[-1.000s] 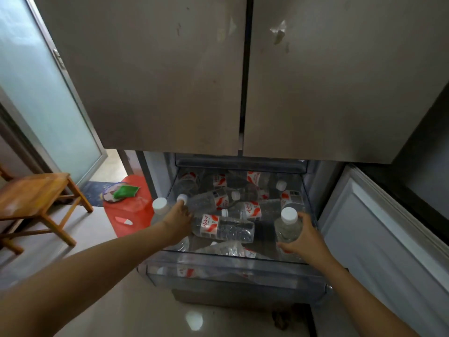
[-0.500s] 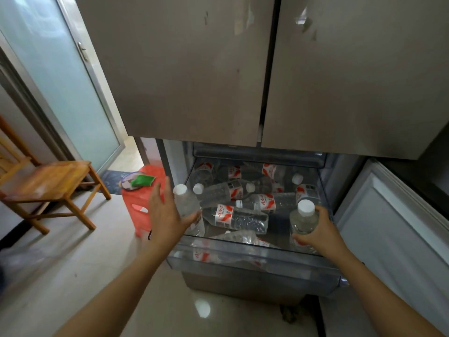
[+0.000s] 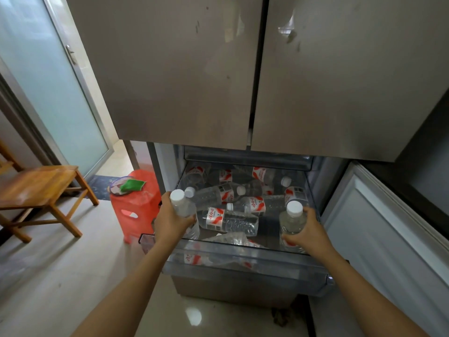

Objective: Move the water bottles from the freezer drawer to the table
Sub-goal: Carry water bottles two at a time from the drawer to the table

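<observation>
The freezer drawer (image 3: 243, 261) is pulled out below the fridge doors and holds several clear water bottles (image 3: 228, 218) with red and white labels, lying on their sides. My left hand (image 3: 170, 221) grips an upright bottle with a white cap (image 3: 182, 206) at the drawer's left side. My right hand (image 3: 308, 231) grips another upright white-capped bottle (image 3: 291, 221) at the drawer's right side. The lower part of both held bottles is covered by my fingers or the drawer's front wall.
A red plastic stool (image 3: 136, 205) with a green item on top stands just left of the drawer. A wooden chair (image 3: 41, 188) is further left by a frosted glass door (image 3: 46, 83). A white open door panel (image 3: 379, 239) stands right of the drawer. Closed fridge doors (image 3: 243, 69) hang overhead.
My left hand has closed its fingers round the left bottle, which it only touched with an open palm before. My right hand keeps its hold on the right bottle.
</observation>
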Action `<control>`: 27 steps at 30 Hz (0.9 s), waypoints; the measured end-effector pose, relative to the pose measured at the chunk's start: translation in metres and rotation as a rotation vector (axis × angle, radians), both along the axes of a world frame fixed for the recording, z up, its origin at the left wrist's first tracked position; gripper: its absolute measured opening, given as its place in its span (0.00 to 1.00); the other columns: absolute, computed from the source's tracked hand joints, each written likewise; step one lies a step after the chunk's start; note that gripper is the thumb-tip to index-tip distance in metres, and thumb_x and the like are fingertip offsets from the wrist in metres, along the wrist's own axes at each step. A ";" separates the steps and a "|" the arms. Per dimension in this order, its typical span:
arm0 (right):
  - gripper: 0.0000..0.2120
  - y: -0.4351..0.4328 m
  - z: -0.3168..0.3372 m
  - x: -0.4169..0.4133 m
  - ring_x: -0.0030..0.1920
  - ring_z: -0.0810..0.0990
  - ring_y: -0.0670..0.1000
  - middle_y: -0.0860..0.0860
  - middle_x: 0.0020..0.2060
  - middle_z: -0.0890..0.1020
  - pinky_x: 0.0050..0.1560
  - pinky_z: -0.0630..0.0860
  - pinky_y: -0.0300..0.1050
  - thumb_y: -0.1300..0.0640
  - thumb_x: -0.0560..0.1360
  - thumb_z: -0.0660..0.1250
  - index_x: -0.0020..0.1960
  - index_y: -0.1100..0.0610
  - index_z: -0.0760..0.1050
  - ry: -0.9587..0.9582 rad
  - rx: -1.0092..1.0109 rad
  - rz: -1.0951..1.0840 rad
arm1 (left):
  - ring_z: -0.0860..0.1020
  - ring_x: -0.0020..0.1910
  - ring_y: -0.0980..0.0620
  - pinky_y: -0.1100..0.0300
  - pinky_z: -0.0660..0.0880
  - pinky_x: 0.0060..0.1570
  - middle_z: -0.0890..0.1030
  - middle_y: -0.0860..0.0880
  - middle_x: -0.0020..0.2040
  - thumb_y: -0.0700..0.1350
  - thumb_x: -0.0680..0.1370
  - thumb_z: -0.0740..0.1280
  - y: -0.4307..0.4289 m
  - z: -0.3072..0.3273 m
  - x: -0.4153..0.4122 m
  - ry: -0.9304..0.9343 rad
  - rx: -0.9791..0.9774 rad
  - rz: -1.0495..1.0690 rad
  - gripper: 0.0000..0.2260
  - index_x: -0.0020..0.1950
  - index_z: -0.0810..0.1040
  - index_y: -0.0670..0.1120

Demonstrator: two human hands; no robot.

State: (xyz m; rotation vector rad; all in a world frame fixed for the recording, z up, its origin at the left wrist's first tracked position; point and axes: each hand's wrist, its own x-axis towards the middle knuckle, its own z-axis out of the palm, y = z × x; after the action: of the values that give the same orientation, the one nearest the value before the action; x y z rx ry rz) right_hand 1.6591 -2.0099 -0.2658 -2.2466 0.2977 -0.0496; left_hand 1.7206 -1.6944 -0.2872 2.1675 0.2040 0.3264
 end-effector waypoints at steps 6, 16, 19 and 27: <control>0.41 0.003 0.008 -0.006 0.60 0.71 0.55 0.57 0.64 0.71 0.58 0.70 0.48 0.62 0.62 0.78 0.68 0.57 0.59 -0.104 0.117 -0.089 | 0.75 0.52 0.44 0.44 0.75 0.53 0.73 0.49 0.51 0.51 0.61 0.76 -0.001 0.015 -0.017 -0.105 -0.169 0.040 0.31 0.58 0.63 0.50; 0.37 0.031 0.066 -0.008 0.56 0.72 0.49 0.41 0.51 0.72 0.57 0.72 0.47 0.62 0.62 0.77 0.63 0.50 0.62 -0.392 0.285 -0.110 | 0.72 0.55 0.51 0.54 0.72 0.54 0.72 0.52 0.55 0.41 0.66 0.76 -0.023 0.087 -0.017 -0.326 -0.290 -0.065 0.28 0.60 0.66 0.52; 0.36 0.040 0.098 -0.012 0.57 0.72 0.48 0.43 0.52 0.72 0.57 0.71 0.46 0.63 0.62 0.77 0.61 0.46 0.61 -0.480 0.326 -0.041 | 0.74 0.53 0.56 0.62 0.71 0.50 0.73 0.59 0.51 0.43 0.64 0.76 -0.020 0.119 -0.030 -0.370 -0.371 -0.141 0.29 0.57 0.65 0.58; 0.35 0.068 0.152 -0.028 0.52 0.76 0.42 0.42 0.52 0.75 0.47 0.77 0.35 0.44 0.48 0.73 0.54 0.40 0.65 -0.439 0.422 0.252 | 0.76 0.49 0.55 0.57 0.74 0.47 0.76 0.53 0.52 0.38 0.65 0.76 0.007 0.151 -0.066 -0.256 -0.458 -0.246 0.27 0.55 0.67 0.56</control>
State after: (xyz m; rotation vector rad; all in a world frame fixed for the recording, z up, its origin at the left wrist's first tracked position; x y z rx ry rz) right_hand 1.6314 -1.9417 -0.1136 -1.7788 -0.1969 -0.3113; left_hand 1.6545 -1.6869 -0.1366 1.6576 -0.1239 0.3708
